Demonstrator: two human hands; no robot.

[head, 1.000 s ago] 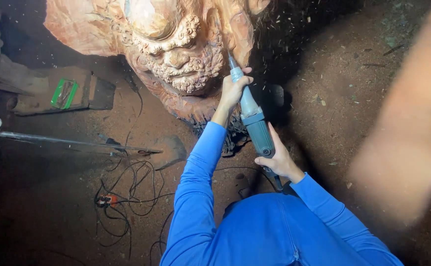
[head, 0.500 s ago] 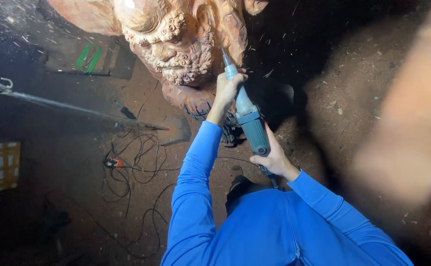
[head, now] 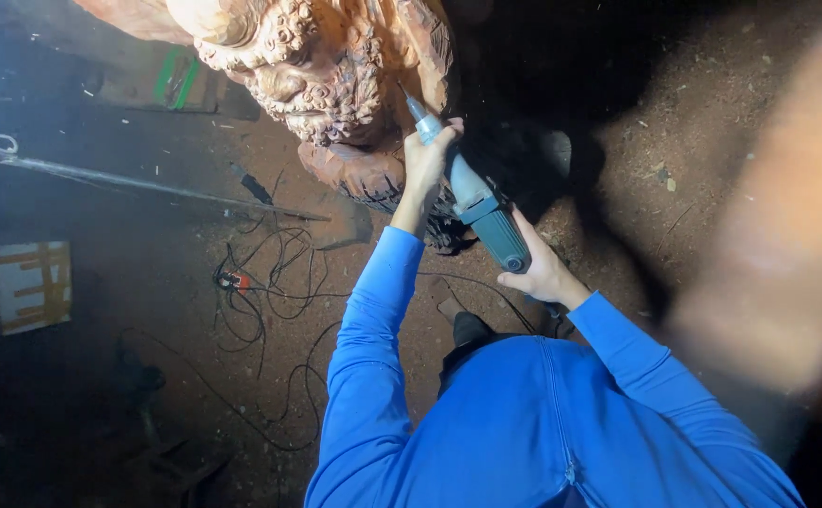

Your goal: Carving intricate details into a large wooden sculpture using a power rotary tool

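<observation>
A person in a blue top (head: 533, 423) is filling the bottom of the view, both sleeves reaching up and away. The right hand (head: 541, 268) is curling around the rear of a blue-grey grinder (head: 475, 202), fingers closed on its body near the back end. Further up, the left hand (head: 430, 155) is gripping the tool's narrow neck, fingers wrapped tight just behind the bit. The grinder is lying slanted between the two hands, its tip pointing up and left and sitting against the side of a reddish wooden carving (head: 336, 85); whether the bit is actually touching the wood is hard to tell in this light. The carving is showing curly, beard-like relief and is occupying the top centre. On the dirt floor (head: 674, 160) to the left, black cables (head: 270, 282) are lying in loose loops, with a long metal rod (head: 129, 179) stretching beyond them. A pale board (head: 30, 287) is resting at the far left, and a green-marked box (head: 181, 85) is lying near the carving's base. A blurred tan shape (head: 787, 216) is crossing the right edge.
</observation>
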